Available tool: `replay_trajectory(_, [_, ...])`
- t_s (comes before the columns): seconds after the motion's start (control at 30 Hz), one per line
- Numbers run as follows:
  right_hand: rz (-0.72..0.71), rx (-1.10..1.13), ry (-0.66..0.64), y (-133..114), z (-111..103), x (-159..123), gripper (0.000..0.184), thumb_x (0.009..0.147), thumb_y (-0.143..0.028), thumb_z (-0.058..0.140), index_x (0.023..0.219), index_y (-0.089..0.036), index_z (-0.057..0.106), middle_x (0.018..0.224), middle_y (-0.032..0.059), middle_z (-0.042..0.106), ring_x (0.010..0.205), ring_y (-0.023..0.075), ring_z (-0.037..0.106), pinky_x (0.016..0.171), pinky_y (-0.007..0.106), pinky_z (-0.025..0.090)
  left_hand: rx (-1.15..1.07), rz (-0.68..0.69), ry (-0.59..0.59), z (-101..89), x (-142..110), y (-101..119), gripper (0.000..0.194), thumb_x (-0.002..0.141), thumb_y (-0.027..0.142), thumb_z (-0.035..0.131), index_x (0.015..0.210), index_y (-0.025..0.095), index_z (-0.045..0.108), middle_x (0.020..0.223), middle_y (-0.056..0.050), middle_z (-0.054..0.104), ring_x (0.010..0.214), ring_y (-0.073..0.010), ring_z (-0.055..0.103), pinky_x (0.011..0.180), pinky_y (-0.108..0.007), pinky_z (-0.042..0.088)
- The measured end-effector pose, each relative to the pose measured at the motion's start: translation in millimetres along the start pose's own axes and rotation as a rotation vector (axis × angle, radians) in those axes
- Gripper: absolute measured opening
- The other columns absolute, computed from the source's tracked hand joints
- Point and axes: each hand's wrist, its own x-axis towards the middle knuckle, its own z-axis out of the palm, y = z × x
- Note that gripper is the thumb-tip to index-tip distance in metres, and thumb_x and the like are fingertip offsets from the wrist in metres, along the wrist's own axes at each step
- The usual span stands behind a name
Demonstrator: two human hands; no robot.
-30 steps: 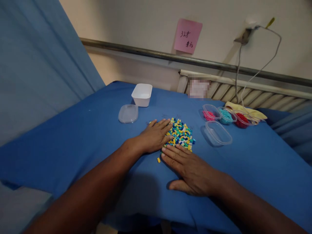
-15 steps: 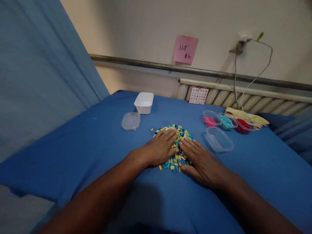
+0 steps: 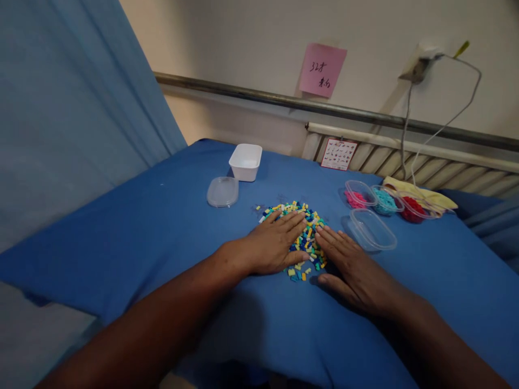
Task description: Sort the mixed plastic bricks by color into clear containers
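A loose pile of small building bricks [image 3: 308, 237] in yellow, teal, white and dark blue lies on the blue cloth [image 3: 174, 227]. My left hand [image 3: 278, 243] rests flat over the pile's left side, palm down, with its thumb pointing right across the bricks. At the right edge of the pile, my right hand [image 3: 348, 267] is stretched out with its fingertips touching the bricks and its thumb apart. Neither hand grips anything. Bricks under the left palm are hidden. A few stray ones lie at the near end, and a single piece sits off to the far left.
A white tub [image 3: 245, 165] and a clear lid [image 3: 223, 192] stand beyond my left hand. Toward the right are clear containers of pink pieces [image 3: 356, 199], turquoise pieces [image 3: 384, 201] and red pieces [image 3: 412, 209], plus another clear container [image 3: 372, 231]. Behind lies a yellow cloth [image 3: 421, 193].
My left hand has slid a little rightward over the bricks, with its thumb further across the pile. Near-end bricks are gathered closer together. The whole view has shifted slightly.
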Motion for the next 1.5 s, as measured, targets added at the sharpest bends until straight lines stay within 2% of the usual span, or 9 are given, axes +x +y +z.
replay_trajectory(0.2, [-0.039,0.025,0.1,4.4,-4.4,-8.1,0.085,0.108,-0.044,0.063,0.177,-0.026,0.017,0.175,0.0163,0.041,0.161,0.0354,0.04,0.127,0.063,0.042,-0.015,0.103,0.018,6.8,-7.1,12.7,0.114,0.095,0.09,0.041,0.174,0.01,0.02,0.181,-0.019,0.012,0.17,-0.0344,0.006,0.138,-0.053,0.002])
replay_trajectory(0.3, [-0.034,0.038,0.17,5.0,-4.3,-5.1,0.068,0.109,-0.033,0.059,0.172,-0.024,0.033,0.165,0.0165,0.054,0.153,0.0329,0.052,0.122,0.058,0.049,-0.021,0.079,0.009,6.1,-7.7,12.0,0.106,0.1,0.083,0.041,0.174,0.01,0.02,0.181,-0.019,0.012,0.17,-0.0342,0.007,0.138,-0.054,0.002])
replay_trajectory(0.43, [0.086,0.018,0.251,10.4,-0.3,-2.4,0.041,0.109,-0.022,0.051,0.148,-0.019,0.062,0.136,0.017,0.075,0.123,0.0317,0.073,0.106,0.052,0.061,-0.106,0.08,0.043,-8.7,-4.6,6.6,0.1,0.101,0.081,0.046,0.173,0.016,0.027,0.18,-0.016,0.021,0.169,-0.0331,0.014,0.138,-0.056,0.005])
replay_trajectory(0.6, [0.253,-0.041,0.167,16.4,8.8,0.9,0.036,0.107,-0.018,0.048,0.133,-0.014,0.072,0.117,0.016,0.08,0.105,0.0312,0.077,0.094,0.047,0.063,-0.234,-0.117,0.438,-17.8,5.5,-22.1,0.061,0.111,0.061,0.041,0.153,0.022,0.06,0.165,-0.011,0.054,0.156,-0.0282,0.047,0.135,-0.054,0.023])
replay_trajectory(0.73, [0.281,-0.04,0.177,15.4,10.9,8.9,0.031,0.106,-0.025,0.056,0.129,-0.015,0.074,0.113,0.0146,0.08,0.104,0.0309,0.075,0.094,0.046,0.06,-0.41,-0.275,0.676,-8.9,13.3,-60.5,0.053,0.112,0.057,0.04,0.119,0.019,0.077,0.132,-0.011,0.075,0.128,-0.0272,0.067,0.118,-0.046,0.049])
replay_trajectory(0.9, [0.29,-0.073,0.144,14.9,10.0,16.4,0.026,0.108,-0.026,0.056,0.114,-0.019,0.08,0.106,0.0122,0.079,0.096,0.0275,0.073,0.087,0.04,0.058,-0.481,-0.368,0.68,1.1,19.0,-79.6,0.053,0.109,0.058,0.04,0.089,0.02,0.071,0.104,-0.009,0.076,0.107,-0.0271,0.07,0.102,-0.043,0.054])
replay_trajectory(1.17, [0.29,-0.087,0.234,15.5,14.0,9.3,0.033,0.102,-0.017,0.053,0.126,-0.015,0.075,0.103,0.0131,0.079,0.098,0.03,0.074,0.089,0.043,0.059,-0.489,-0.402,0.669,1.1,17.1,-79.0,0.051,0.108,0.058,0.041,0.087,0.02,0.068,0.103,-0.009,0.074,0.106,-0.0269,0.068,0.103,-0.042,0.051])
replay_trajectory(1.37, [0.2,0.101,0.344,4.3,3.2,9.9,0.024,0.103,-0.019,0.054,0.116,-0.022,0.073,0.099,0.0105,0.076,0.092,0.0279,0.072,0.084,0.043,0.06,-0.48,-0.392,0.669,-0.3,17.4,-78.5,0.052,0.108,0.058,0.039,0.084,0.02,0.064,0.096,-0.008,0.071,0.098,-0.0255,0.066,0.096,-0.04,0.052])
replay_trajectory(1.5, [0.078,0.269,0.272,-11.0,-1.5,16.5,0.019,0.105,-0.017,0.053,0.116,-0.022,0.068,0.106,0.0103,0.076,0.099,0.0249,0.072,0.087,0.04,0.06,-0.459,-0.388,0.662,-0.1,17.1,-79.2,0.052,0.108,0.058,0.039,0.081,0.02,0.063,0.092,-0.007,0.07,0.095,-0.025,0.065,0.093,-0.04,0.051])
